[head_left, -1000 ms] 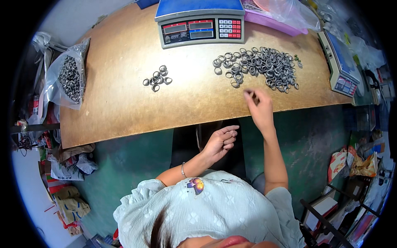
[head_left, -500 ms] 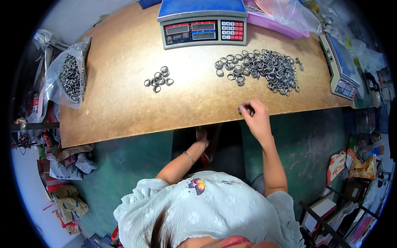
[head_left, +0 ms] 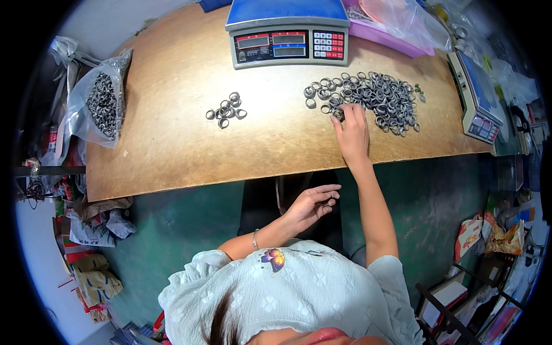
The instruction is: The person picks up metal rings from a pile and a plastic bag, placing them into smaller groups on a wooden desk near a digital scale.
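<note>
A large heap of grey metal rings (head_left: 388, 95) lies on the right part of the wooden table, with looser rings along its left side. My right hand (head_left: 353, 133) reaches to the heap's front left edge, with thumb and fingertips closed on one ring (head_left: 338, 115). The fingers partly cover it. Off the table's front edge, above my lap, my left hand (head_left: 313, 208) hangs with its fingers loosely stretched and nothing in them. A small cluster of rings (head_left: 225, 112) lies apart on the left-middle of the table (head_left: 172, 155).
A blue-topped scale (head_left: 287, 43) stands at the back, beside a pink basket (head_left: 391, 40) with plastic bags. Another scale (head_left: 476, 98) sits at the right edge. On the left stands an open clear bag of small grey metal parts (head_left: 103, 106). Small green pieces (head_left: 418, 88) lie by the heap.
My right hand has moved from the table's front edge forward to the ring heap. My left hand has risen from under the table edge and come right, into fuller view.
</note>
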A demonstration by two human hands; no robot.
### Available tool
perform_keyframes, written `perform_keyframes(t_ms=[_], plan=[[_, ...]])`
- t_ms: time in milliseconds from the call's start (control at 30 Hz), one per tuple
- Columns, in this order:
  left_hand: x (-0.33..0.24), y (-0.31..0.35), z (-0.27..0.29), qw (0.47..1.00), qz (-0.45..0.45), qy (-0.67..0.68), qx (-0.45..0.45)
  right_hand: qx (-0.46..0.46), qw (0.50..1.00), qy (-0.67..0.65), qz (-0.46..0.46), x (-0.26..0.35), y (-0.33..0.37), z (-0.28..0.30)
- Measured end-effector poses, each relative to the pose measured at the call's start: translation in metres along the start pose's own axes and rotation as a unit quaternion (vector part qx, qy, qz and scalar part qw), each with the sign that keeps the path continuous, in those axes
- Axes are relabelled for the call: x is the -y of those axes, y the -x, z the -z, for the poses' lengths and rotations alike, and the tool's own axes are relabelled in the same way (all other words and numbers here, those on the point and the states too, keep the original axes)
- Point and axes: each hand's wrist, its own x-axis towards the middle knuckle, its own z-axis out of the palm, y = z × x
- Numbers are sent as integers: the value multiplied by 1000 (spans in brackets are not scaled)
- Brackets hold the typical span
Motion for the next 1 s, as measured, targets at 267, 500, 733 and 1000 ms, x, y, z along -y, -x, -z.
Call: perform_keyframes(t_ms=[267,500,733,1000], plan=[[-4,1,-8,991,-86,79,-64,222,904,-301,-207,32,40,63],[1,-5,25,987,-61,110,105,141,965,-150,-165,14,14,33],[5,-1,14,992,-55,40,-102,74,994,-47,-60,-1,11,6],[9,-8,22,997,-73,28,-11,59,988,-109,-96,-11,26,25]])
